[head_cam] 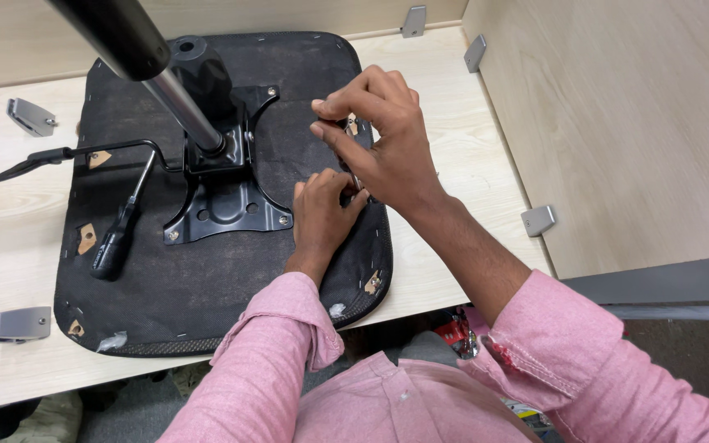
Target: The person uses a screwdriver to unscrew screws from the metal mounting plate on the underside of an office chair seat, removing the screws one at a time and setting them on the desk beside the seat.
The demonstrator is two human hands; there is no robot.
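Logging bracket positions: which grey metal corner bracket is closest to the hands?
The bracket on the desk's right edge, against the side panel, just right of the right hand. The others sit at the back wall or far left.

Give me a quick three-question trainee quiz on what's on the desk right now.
1. True or false: the chair seat lies underside up on the desk.
2. What does the gas cylinder rise from?
A. black mounting plate
B. a wheeled base
C. a drawer
3. Near which seat edge do the left hand and right hand work?

Key: 1 true; 2 A; 3 the edge on the person's right.
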